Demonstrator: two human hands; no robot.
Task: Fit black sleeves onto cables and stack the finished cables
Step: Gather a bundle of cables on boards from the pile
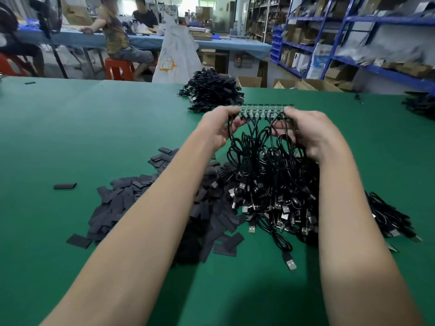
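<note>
A strip of small circuit boards point(263, 111) with black cables hanging from it is held up above the green table point(94, 128). My left hand point(221, 128) pinches its left end and my right hand point(310, 132) pinches its right end. Below hangs a tangled bunch of black USB cables point(270, 184), their plugs lying on the table. Flat black sleeves point(131, 198) lie in a loose pile to the left, under my left forearm. A stack of sleeved cables point(211, 90) sits at the far edge, just behind the strip.
More black cables point(390, 217) lie right of my right forearm, and another heap point(419, 104) sits at the far right edge. A single sleeve point(64, 186) lies apart on the left. Beyond the table are seated people, a white bag point(176, 55), cardboard boxes and blue shelving.
</note>
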